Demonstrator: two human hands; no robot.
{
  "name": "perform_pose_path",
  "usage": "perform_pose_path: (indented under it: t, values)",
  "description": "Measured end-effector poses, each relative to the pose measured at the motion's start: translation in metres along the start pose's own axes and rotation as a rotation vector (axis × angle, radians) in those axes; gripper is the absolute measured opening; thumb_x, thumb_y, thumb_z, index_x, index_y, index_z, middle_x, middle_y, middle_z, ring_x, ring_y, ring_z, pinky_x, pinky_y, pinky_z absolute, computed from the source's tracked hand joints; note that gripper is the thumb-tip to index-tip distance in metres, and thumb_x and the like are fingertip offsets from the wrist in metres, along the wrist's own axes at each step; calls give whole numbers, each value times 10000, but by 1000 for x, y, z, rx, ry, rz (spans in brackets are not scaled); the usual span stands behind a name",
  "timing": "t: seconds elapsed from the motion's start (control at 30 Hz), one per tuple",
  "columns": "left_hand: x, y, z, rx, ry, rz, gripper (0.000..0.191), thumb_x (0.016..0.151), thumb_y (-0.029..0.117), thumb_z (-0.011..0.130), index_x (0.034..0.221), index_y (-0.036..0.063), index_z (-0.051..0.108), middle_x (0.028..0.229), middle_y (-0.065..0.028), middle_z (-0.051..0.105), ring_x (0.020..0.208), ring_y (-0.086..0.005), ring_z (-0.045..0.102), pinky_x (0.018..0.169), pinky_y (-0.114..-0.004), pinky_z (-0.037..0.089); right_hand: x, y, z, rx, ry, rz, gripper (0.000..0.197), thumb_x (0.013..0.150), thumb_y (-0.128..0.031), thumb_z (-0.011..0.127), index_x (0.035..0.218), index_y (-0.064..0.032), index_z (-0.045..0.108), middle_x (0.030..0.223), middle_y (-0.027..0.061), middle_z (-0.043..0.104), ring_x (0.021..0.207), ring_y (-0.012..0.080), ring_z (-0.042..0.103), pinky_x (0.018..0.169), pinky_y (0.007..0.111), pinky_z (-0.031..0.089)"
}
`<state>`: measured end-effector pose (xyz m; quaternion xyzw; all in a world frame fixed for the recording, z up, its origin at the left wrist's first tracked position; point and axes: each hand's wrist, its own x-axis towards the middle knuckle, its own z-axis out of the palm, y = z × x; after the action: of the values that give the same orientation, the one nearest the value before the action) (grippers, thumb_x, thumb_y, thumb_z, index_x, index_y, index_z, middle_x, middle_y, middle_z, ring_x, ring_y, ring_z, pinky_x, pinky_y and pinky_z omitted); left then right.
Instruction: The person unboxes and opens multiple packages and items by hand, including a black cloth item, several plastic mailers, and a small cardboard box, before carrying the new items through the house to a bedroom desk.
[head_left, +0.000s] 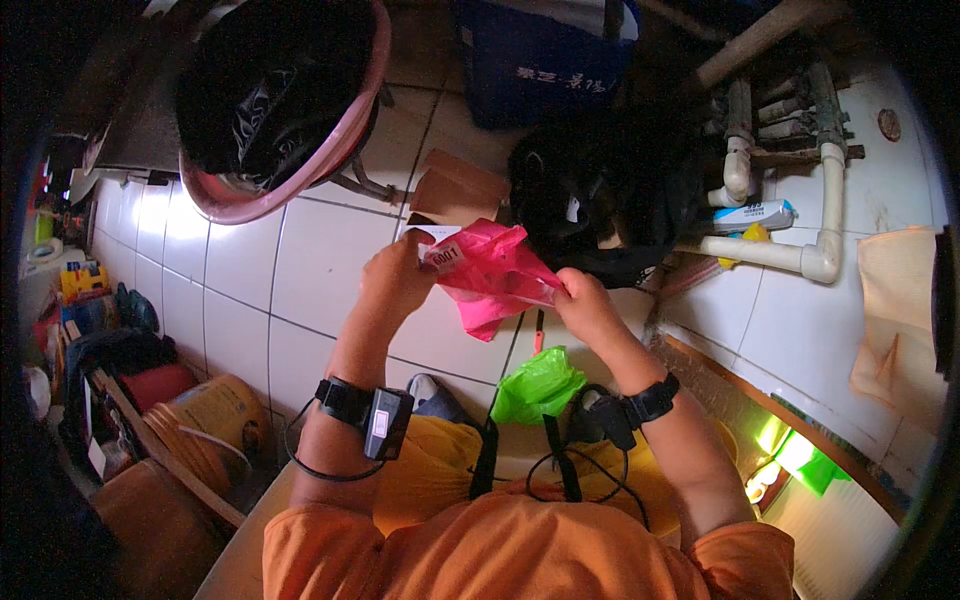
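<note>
My left hand (397, 274) pinches one side of a bright pink plastic bag (487, 262), close to a white label with print on it. My right hand (585, 304) grips the opposite corner, so the crumpled bag stretches between both hands above the tiled floor. A white card or paper (435, 230) shows just past my left fingers; whether I hold it too is unclear. Below the pink bag, a thin tool with an orange part (538, 342) points toward a crumpled green plastic bag (536, 386) near my feet.
A pink basin (375, 67) holding black plastic stands at upper left. Brown cardboard (457, 187) lies ahead, before a blue bag (547, 75) bearing writing. Dark bags (600, 195) sit beside white pipes (765, 253) on the right. A yellowish bucket (217, 420) lies at left.
</note>
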<state>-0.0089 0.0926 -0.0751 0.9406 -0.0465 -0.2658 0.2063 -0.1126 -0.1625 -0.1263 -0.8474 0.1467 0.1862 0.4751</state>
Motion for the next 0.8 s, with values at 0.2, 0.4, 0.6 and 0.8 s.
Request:
perform_pose_path:
  t: [0.2, 0.4, 0.6, 0.8]
  values:
    - [-7, 3, 1, -72, 119, -27, 350, 772, 309, 639, 1056, 121, 559, 829, -167, 645, 819, -358, 612, 712, -430, 473, 6, 0, -19, 8, -134, 132, 164, 789, -137, 557, 892, -13, 584, 771, 184, 617, 754, 342, 614, 640, 388, 474]
    - [-6, 18, -1, 70, -20, 54, 301, 820, 391, 548, 921, 123, 640, 805, -151, 646, 794, -336, 616, 703, -426, 480, 1, -13, -27, -316, -21, -118, 243, 774, -168, 600, 990, -62, 568, 766, 148, 613, 757, 369, 612, 678, 435, 492]
    - [-1, 12, 20, 309, 94, 226, 466, 798, 501, 535, 907, 60, 638, 873, -163, 630, 791, -352, 617, 709, -429, 493, 19, -70, -3, -612, -16, -229, 277, 729, -191, 633, 967, -76, 548, 932, 145, 605, 896, 353, 585, 771, 447, 463]
    - [-11, 18, 28, 421, 40, 184, 477, 763, 503, 578, 916, 52, 555, 933, -152, 616, 812, -313, 623, 679, -423, 509, 31, -68, 29, -624, -29, -370, 114, 769, -164, 558, 806, -58, 536, 755, 150, 603, 734, 365, 597, 648, 472, 472]
